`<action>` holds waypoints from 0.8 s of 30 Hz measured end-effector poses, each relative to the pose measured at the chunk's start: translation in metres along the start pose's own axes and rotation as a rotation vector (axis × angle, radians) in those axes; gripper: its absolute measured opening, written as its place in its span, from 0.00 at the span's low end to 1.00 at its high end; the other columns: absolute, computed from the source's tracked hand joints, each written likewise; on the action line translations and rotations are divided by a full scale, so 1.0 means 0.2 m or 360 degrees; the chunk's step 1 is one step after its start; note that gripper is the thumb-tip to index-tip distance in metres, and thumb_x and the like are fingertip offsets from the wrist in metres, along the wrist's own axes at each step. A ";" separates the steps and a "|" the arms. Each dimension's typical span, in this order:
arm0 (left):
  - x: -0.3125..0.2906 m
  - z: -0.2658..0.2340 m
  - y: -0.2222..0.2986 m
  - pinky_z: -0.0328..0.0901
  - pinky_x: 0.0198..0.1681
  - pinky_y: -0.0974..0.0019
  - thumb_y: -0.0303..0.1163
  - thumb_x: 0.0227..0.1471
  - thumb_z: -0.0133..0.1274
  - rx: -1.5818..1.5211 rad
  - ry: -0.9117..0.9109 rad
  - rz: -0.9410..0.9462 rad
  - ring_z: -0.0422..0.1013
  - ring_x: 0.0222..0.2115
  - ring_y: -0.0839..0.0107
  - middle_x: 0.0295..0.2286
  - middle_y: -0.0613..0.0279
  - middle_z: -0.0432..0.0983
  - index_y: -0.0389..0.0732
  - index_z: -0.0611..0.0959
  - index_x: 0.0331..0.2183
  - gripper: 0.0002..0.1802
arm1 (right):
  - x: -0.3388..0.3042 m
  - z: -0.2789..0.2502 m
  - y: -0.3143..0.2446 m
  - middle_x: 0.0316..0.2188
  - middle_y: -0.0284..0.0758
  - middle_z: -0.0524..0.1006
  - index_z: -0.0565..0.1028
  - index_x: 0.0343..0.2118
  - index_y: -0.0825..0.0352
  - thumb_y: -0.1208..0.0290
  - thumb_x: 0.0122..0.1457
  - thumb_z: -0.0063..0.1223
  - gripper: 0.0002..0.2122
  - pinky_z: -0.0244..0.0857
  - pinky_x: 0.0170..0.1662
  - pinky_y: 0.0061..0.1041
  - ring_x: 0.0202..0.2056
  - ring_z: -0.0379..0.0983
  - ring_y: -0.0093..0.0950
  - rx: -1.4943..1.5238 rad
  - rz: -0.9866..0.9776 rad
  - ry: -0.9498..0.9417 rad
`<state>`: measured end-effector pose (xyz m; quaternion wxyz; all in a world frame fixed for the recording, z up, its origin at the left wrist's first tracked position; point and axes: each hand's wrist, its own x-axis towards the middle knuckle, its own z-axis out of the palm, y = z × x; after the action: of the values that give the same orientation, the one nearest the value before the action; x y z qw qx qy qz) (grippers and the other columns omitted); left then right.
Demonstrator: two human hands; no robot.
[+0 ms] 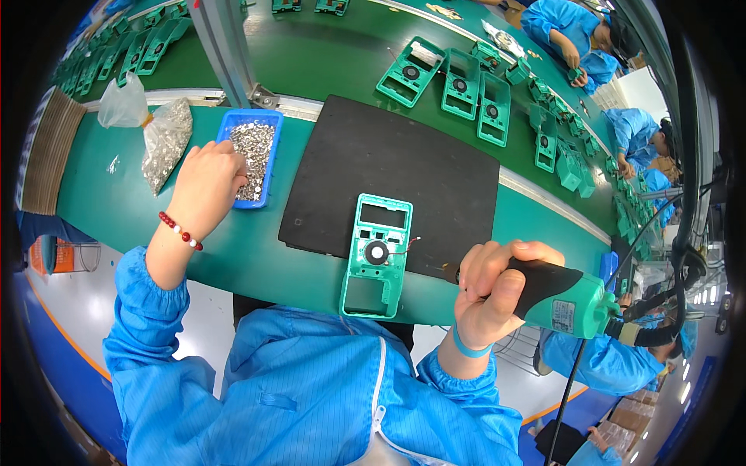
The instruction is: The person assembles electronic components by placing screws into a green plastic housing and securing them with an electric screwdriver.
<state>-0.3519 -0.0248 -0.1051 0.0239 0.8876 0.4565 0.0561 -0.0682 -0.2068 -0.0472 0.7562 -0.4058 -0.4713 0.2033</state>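
My left hand reaches over a blue tray of small silvery screws. Its fingers are bent together at the screws, and whatever is between the fingertips is hidden. My right hand is wrapped round a green and black electric screwdriver, its tip pointing left. Between my hands lies a green plastic housing, partly on a black mat and reaching over the table's near edge. A round black speaker sits in it, with a thin red wire at its right.
A tied clear bag of small metal parts lies left of the tray, beside stacked cardboard. More green housings stand on the green conveyor beyond a metal post. Co-workers in blue sit along the right. A cable hangs by the screwdriver.
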 end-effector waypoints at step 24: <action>-0.19 -0.07 0.38 0.66 0.33 0.66 0.23 0.53 0.60 -0.1380 0.0133 0.0098 0.71 0.27 0.66 0.26 0.58 0.73 0.34 0.82 0.31 0.03 | 0.00 0.05 -0.01 0.15 0.27 0.63 0.64 0.45 0.65 0.59 0.64 0.57 0.18 0.52 0.17 0.19 0.13 0.56 0.17 -0.0094 0.0018 -0.0156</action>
<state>-0.3142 -0.0995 -0.0875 0.3742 0.8055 0.3647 0.2793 -0.0772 -0.2051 -0.0432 0.7188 -0.4201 -0.5113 0.2133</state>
